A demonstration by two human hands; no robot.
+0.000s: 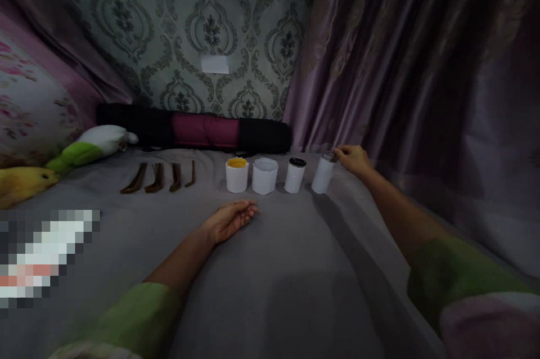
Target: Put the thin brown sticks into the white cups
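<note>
Right hand (pixel 354 160) out at the end cup (pixel 322 176), pinching its rim, far right in the row on the grey sheet (pixel 299 257); left hand (pixel 228 221) loosely open, near the yellow-lined tub (pixel 237 180); behind, a black-and-maroon roll (pixel 206 130), patterned wallpaper (pixel 248 16), purple curtain (pixel 354 55) hanging right

In the right hand's (pixel 352 158) grip is a cup (pixel 323 176); left of it, three cups (pixel 264 178), then sticks (pixel 175 176); behind and left, the roll (pixel 205 130).
</note>
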